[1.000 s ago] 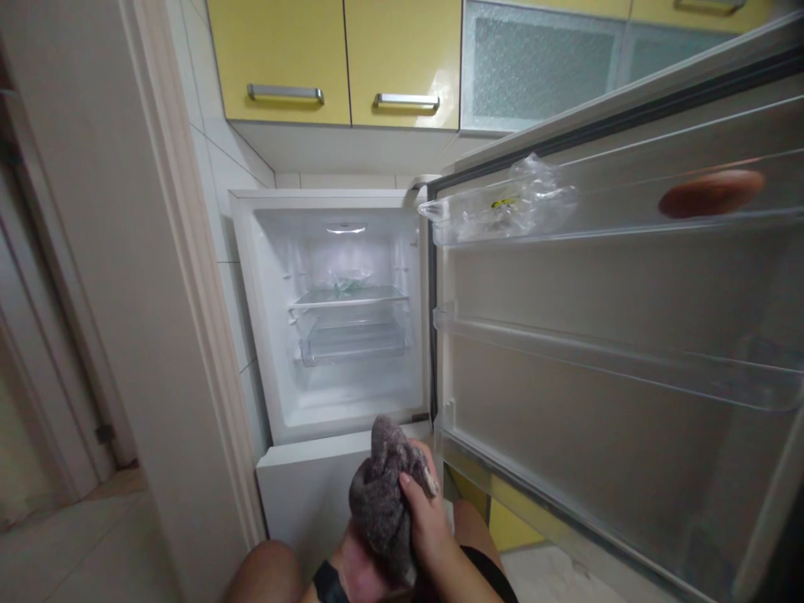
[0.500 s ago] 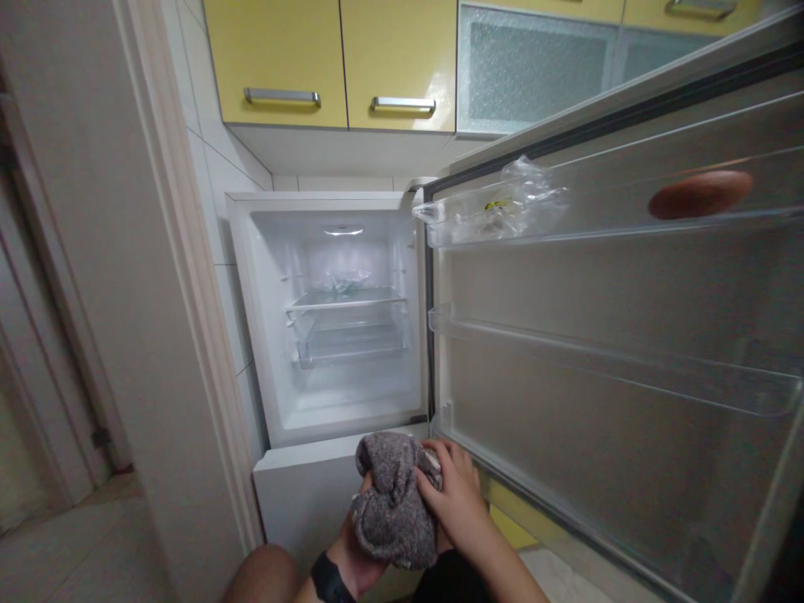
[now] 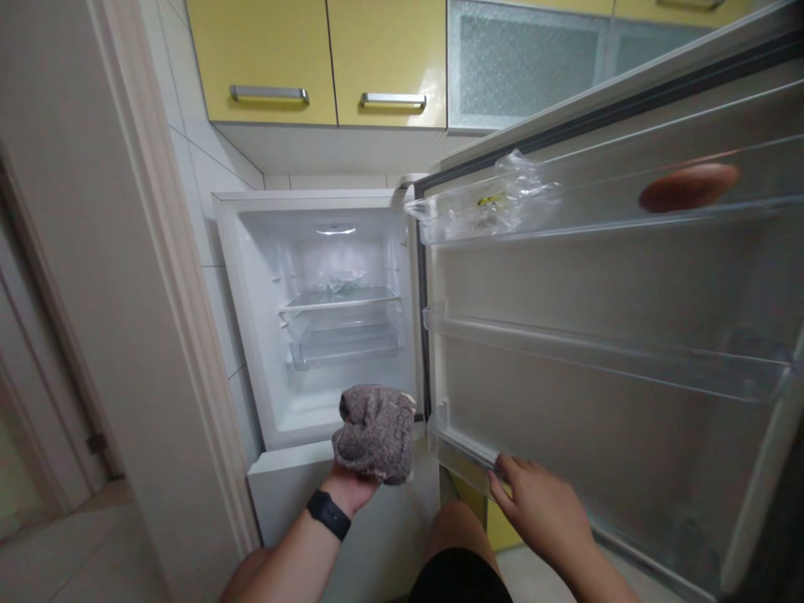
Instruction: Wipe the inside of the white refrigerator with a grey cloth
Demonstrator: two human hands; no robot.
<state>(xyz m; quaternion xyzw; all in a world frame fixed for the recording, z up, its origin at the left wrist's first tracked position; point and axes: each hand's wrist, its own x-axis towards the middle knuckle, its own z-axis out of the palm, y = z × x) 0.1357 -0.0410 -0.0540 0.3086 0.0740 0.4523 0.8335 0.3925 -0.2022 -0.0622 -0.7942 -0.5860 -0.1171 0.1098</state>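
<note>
My left hand (image 3: 355, 490), with a black band on the wrist, holds up a folded grey-brown cloth (image 3: 377, 435) before the lower front of the open fridge (image 3: 339, 419). The cloth hides most of its fingers. Over at the right, my right hand (image 3: 540, 502) has its fingers and thumb closed on the rim of the lowest clear door shelf (image 3: 461, 452). The fridge door (image 3: 596, 301) stands wide open to the right.
Inside the fridge, a clear plastic bag rests on a glass shelf (image 3: 342, 297) above a clear drawer (image 3: 345, 345). The top door shelf holds a crumpled plastic bag (image 3: 518, 197) and a reddish-brown oval object (image 3: 688, 187). Yellow cabinets (image 3: 389, 50) hang above; a door frame (image 3: 163, 276) stands left.
My right hand has let go of the cloth and moved right to the lowest door shelf. My left hand has raised the cloth toward the fridge opening.
</note>
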